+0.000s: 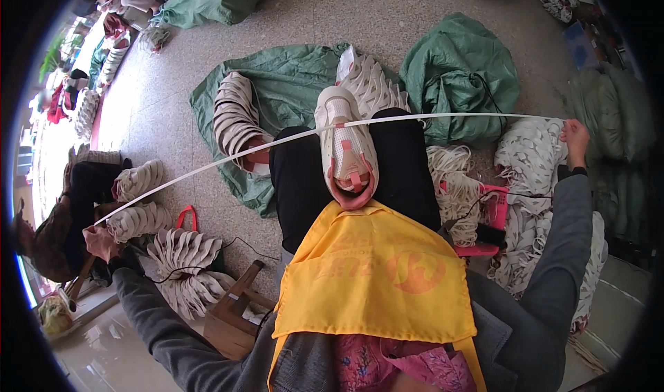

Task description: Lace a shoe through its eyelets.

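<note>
Looking steeply down from the wearer's head, close above the yellow apron (377, 274) and facing forward past the dark knees (404, 160); bent by fisheye, wide enough to span left hand (101, 243) to right hand (575, 140) and floor (304, 19) out to its bright left edge.

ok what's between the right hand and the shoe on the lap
In the head view, a white lace spans from the shoe to the right hand, over the right knee, a green sack and pale uppers.
</note>
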Demonstrator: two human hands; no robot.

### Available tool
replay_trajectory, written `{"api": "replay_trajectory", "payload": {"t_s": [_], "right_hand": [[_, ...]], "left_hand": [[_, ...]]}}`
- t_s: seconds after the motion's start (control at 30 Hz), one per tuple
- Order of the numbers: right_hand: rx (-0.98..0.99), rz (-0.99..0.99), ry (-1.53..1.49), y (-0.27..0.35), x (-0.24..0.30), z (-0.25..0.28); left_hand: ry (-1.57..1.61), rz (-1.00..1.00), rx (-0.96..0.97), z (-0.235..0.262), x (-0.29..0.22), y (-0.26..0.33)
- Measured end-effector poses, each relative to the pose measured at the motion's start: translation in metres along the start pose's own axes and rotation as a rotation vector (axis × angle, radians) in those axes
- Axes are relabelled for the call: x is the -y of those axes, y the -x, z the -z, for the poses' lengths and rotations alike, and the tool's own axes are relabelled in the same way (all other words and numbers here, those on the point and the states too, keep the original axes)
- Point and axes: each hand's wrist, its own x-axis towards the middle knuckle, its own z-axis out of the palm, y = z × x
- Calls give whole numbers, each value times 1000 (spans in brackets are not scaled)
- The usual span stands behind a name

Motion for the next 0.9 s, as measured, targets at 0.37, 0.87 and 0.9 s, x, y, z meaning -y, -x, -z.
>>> {"api": "replay_trajectory", "payload": {"t_s": [0.37, 0.87, 0.9], "right_hand": [[-145, -145, -10, -30, 2, 3], [-122, 23, -545, -6, 14, -10], [21, -30, -432, 29, 42, -45]], "left_hand": [[235, -159, 112, 23, -44, -15], [495, -291, 354, -11, -47, 29], [475, -293, 560, -1, -48, 75]]}}
